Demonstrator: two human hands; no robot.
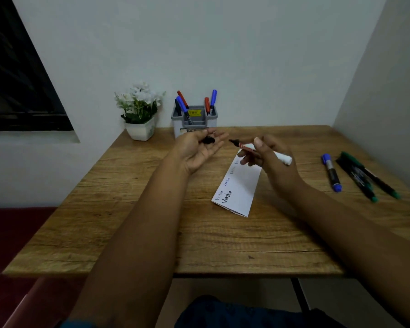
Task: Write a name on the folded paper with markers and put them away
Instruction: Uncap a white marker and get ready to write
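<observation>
A folded white paper (238, 185) lies on the wooden table (152, 245), with a name written on it several times, once in bold black. Above its far end, my right hand (268, 159) grips an uncapped white-bodied marker (263, 151) whose black tip points left. My left hand (199, 147) is palm up just left of that tip. A black cap (208, 140) lies in it between thumb and fingers. A grey pen holder (194, 120) at the back holds several red and blue markers.
A blue marker (331, 172) and two green markers (365, 176) lie on the table at the right. A white pot of white flowers (140, 112) stands left of the holder. Walls close the back and right; a dark window is at the left.
</observation>
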